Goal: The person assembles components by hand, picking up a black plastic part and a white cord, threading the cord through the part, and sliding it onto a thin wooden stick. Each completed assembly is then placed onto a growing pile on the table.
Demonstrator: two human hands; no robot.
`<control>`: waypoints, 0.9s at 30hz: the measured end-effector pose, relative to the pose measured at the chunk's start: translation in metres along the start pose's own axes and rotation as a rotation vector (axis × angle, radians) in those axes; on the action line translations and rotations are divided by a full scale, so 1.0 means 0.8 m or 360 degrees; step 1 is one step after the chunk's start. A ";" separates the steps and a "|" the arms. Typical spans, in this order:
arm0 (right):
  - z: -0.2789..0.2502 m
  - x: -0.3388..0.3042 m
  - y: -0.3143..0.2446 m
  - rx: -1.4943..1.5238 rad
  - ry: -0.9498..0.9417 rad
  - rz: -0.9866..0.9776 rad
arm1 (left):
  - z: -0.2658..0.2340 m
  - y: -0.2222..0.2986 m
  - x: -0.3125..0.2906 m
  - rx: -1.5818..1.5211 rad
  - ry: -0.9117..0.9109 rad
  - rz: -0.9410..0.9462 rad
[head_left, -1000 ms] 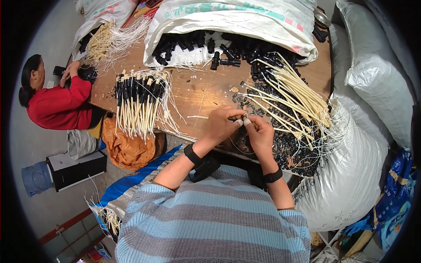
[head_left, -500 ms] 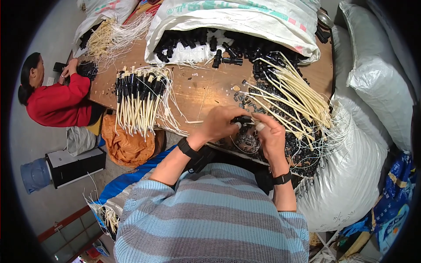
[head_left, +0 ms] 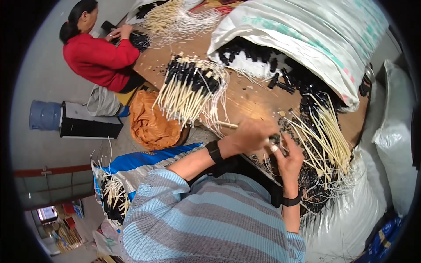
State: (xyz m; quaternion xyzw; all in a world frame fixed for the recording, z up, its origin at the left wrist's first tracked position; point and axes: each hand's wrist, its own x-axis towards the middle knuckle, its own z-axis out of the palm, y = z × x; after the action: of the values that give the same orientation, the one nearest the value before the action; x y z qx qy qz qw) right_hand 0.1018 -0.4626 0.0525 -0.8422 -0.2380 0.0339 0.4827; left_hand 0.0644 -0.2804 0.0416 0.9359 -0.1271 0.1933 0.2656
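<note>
My left hand [head_left: 252, 136], blurred by motion, is closed over the table's near edge. A cream tube [head_left: 229, 125] sticks out from its left side. Between both hands' fingertips a small black plastic fitting [head_left: 274, 138] shows, partly hidden. My right hand [head_left: 290, 160] pinches at this fitting, its thumb tip wrapped in white; a thin white wire hangs below. To the right lie loose cream tubes [head_left: 331, 131] with white wires, over many small black parts [head_left: 309, 175]. Left of my hands rests a bundle of cream tubes with black fittings [head_left: 188, 90].
A big white sack [head_left: 302, 33] spills black fittings onto the brown table [head_left: 241, 98]. Across the left corner a person in red [head_left: 98, 59] handles black parts. An orange bag [head_left: 153, 120] stands on the floor, and white sacks [head_left: 397, 144] crowd the right side.
The view has swung, so the scene sits further right and the floor shows more at left. My left hand has moved over the fitting and blurred; both hands remain close together.
</note>
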 end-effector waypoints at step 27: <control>-0.111 -0.008 0.068 -0.1141 0.0161 -0.0064 | 0.042 -0.119 0.104 0.0471 0.0067 -0.0200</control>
State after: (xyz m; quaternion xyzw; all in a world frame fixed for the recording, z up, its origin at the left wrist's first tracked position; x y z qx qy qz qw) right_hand 0.1412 -0.5593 0.0538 -0.9536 -0.2273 -0.1028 0.1684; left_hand 0.1814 -0.2313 0.0081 0.9667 -0.0328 0.2126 0.1389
